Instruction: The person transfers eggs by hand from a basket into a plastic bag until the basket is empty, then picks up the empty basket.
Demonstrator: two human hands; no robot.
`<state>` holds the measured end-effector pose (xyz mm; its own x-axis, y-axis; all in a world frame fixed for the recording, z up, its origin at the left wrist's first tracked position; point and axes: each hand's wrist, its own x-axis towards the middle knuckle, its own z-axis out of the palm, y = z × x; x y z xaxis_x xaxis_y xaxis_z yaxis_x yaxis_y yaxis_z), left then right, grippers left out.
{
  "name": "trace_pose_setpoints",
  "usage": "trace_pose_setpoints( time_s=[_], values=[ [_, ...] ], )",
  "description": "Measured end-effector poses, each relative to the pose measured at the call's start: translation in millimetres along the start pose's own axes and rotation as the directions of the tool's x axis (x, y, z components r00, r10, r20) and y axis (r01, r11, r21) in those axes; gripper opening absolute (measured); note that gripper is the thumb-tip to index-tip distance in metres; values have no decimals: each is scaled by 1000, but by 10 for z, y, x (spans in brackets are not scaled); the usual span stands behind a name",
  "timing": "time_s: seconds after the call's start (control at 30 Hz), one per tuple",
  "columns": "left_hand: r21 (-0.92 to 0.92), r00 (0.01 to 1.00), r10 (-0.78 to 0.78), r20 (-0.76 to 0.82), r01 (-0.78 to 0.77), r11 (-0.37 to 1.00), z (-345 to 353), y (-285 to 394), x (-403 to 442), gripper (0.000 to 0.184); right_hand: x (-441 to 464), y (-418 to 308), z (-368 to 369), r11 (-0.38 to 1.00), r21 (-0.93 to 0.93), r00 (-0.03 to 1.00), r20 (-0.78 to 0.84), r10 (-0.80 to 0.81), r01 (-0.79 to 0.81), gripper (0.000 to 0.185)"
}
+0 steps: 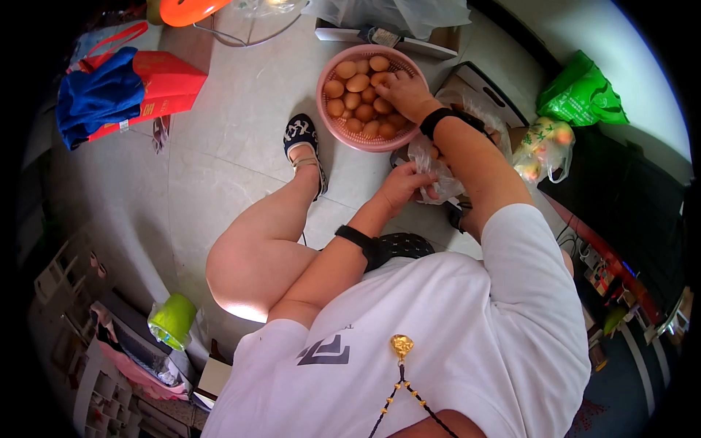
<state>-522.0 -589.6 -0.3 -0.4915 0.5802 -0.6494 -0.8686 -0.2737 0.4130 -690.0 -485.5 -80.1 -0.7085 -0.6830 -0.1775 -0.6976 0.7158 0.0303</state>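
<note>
A pink basket (328,121) on the floor holds several brown eggs (353,101). My right hand (403,93) reaches over the basket's right side, its fingers curled around an egg (379,79) that lies among the others. Below and to the right of the basket, my left hand (406,185) pinches the edge of a clear plastic bag (438,179). Part of the bag lies beneath my right forearm, and what is inside it is mostly hidden.
A cardboard box (485,86) stands right of the basket, near a green bag (580,95) and a bag of fruit (544,150). A red bag (171,87) with blue cloth is at the upper left. My shoe (301,135) is left of the basket.
</note>
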Motion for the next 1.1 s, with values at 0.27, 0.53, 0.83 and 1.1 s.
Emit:
trace_pose_setpoints(
  time_s=[0.27,0.53,0.83,1.1],
  values=[
    [-12,1000,-20,-6,20,1000,6,0,9,23,-107,28,-256,953,269,983,-81,168,-140,24],
    [6,1000,-26,-9,26,1000,34,-35,38,22,-240,-69,-377,424,861,866,37,498,-280,50],
    [-134,998,6,-61,-14,991,92,10,5,17,-1409,203,-566,-807,568,956,292,14,-161,55],
    [-102,1000,20,-12,-21,995,162,1,4,15,-2076,234,123,-840,430,804,594,-11,-330,55]
  ],
)
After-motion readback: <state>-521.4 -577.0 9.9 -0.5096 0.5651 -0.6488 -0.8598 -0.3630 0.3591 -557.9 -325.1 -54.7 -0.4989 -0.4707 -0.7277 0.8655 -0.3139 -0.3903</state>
